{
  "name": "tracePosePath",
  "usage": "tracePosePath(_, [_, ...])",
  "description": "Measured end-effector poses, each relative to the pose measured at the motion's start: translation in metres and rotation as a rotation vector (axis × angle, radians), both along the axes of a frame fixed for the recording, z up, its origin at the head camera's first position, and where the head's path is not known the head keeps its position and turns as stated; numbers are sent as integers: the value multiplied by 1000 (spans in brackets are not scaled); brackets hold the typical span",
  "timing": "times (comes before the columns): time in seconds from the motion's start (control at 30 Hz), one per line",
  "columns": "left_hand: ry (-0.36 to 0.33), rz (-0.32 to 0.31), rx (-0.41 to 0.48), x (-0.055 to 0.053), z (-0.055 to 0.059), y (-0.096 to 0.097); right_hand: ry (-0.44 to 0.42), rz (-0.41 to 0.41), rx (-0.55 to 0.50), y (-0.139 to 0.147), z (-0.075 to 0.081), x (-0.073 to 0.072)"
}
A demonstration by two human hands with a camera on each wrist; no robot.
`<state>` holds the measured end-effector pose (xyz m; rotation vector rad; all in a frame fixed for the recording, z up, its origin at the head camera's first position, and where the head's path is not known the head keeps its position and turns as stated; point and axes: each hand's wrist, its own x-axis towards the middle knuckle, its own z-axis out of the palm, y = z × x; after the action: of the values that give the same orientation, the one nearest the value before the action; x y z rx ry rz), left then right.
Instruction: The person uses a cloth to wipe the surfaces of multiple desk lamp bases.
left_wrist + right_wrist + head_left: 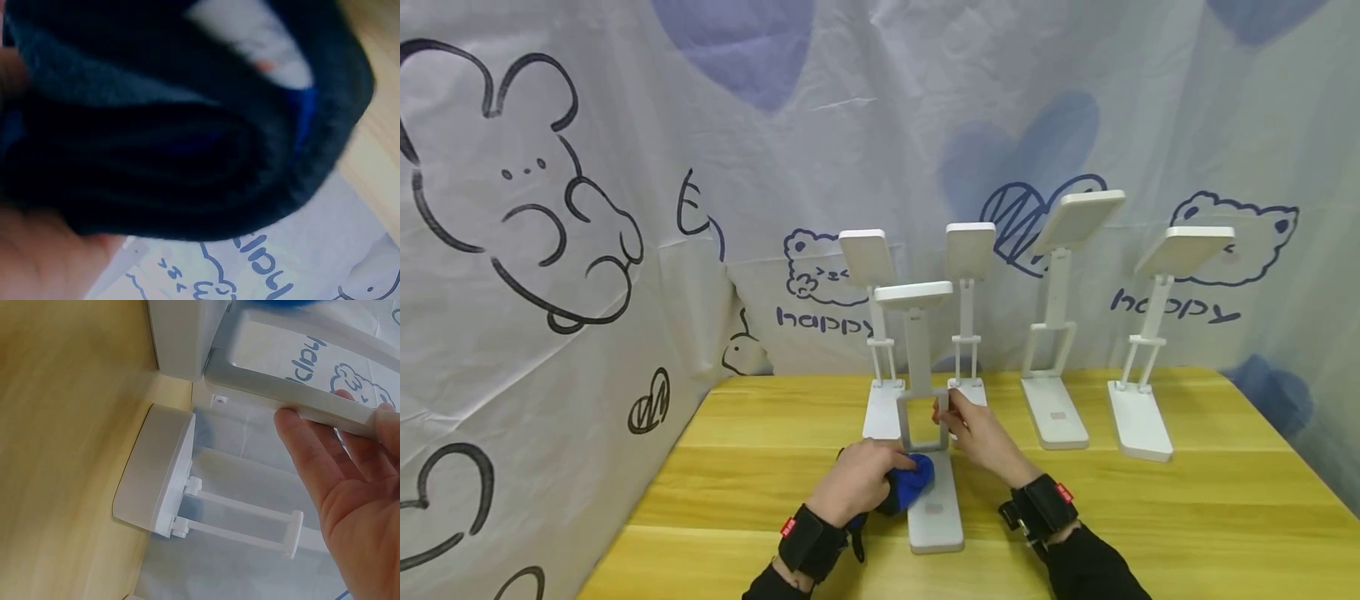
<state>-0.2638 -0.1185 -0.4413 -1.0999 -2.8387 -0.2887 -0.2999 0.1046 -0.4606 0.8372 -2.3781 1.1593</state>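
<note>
"White folding stand (918, 358): where do we record it, and how is it held?"

"We find it upright on the wooden tabletop (760, 467), nearest the person, with four similar white stands (971, 250) behind it and to its right. Our right hand (976, 429) pinches one side post of its hinged frame (904, 423), fingers on one face, thumb opposite. Our left hand (859, 481) grips a folded blue-and-black cloth (914, 479) at the upper end of the base (936, 529). The hands are apart, one on each side."

"Do we confirm full contact between cloth and base?"

"We cannot. The cloth overlaps the base in the head view, but its underside is hidden, and the left wrist view is blurred."

"Our judgement of the step?"

"Wiping, by all appearances. We advise a flat pad of cloth, light pressure, and strokes running along the base rather than up against the hinge."

"Risks noted?"

"Two. A hard push could fold the frame or tip the tall upper part, so we should brace the post low, close to the base. Loose cloth could also snag at the hinge, so we should tuck its edges under the fingers."
</note>
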Motion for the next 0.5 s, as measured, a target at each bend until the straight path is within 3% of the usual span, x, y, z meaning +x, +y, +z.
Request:
tracePosePath(0.2, [126,27,-26,-1,-8,8,-54,-3,-4,1,1,1])
tracePosePath(0.5, [186,26,-45,1,-17,22,-84,-11,-12,0,1,3])
